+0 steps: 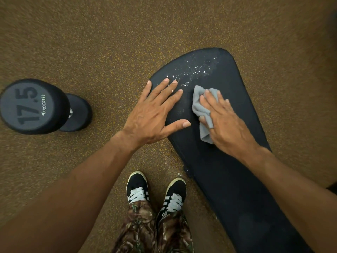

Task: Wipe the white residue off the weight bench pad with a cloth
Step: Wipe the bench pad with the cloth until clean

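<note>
A black weight bench pad (228,170) runs from the lower right up to the middle of the view. White specks of residue (197,70) are scattered over its far end. My left hand (155,114) lies flat on the pad's left edge with the fingers spread and straight. My right hand (224,121) presses a crumpled grey cloth (199,105) onto the pad just below the residue. The cloth sticks out to the left of the fingers, and the thumb is tucked against it.
A black dumbbell (36,106) marked 17.5 stands on end on the brown speckled floor (109,42) to the left. My two feet in black shoes (156,192) stand just left of the pad's near part.
</note>
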`<state>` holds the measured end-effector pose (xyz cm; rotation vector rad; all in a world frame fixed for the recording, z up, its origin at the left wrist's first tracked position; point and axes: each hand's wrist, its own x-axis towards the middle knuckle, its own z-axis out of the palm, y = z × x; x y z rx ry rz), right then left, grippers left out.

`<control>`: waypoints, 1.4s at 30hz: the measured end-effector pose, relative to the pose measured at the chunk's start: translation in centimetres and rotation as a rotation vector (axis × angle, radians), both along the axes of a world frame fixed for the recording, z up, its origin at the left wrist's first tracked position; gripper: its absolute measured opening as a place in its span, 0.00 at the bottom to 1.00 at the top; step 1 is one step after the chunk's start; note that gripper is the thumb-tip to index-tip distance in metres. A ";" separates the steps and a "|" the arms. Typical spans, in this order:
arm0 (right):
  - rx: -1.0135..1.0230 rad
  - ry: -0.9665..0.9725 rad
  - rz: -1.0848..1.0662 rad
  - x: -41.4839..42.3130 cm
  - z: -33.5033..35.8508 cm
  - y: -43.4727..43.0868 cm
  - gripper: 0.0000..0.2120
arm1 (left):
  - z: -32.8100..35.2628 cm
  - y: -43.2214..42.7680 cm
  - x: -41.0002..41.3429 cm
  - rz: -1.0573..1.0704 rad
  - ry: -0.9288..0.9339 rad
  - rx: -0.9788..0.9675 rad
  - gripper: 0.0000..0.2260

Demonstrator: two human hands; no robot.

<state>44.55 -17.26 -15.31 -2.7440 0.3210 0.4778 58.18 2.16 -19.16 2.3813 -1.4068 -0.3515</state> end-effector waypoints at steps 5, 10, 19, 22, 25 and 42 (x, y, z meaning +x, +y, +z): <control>0.097 -0.068 -0.194 3.5 -0.3 3.2 0.28 | -0.1 0.2 -0.1 -0.011 -0.031 0.017 0.41; 0.004 -0.021 0.098 0.2 -0.6 2.7 0.30 | -0.1 0.7 0.4 -0.015 0.040 -0.029 0.36; 0.099 -0.078 -0.165 3.7 -0.6 4.1 0.29 | -0.1 0.7 0.2 0.029 0.123 -0.101 0.38; 0.083 -0.056 0.024 1.5 -0.7 4.5 0.31 | -0.1 0.9 -0.2 0.028 0.072 -0.081 0.36; 0.017 0.015 0.093 -0.1 -0.2 2.4 0.31 | 0.2 1.5 -1.2 0.055 0.014 -0.002 0.40; 0.009 -0.005 -0.004 1.8 0.4 2.6 0.26 | 0.8 3.0 -1.2 0.068 0.161 -0.011 0.35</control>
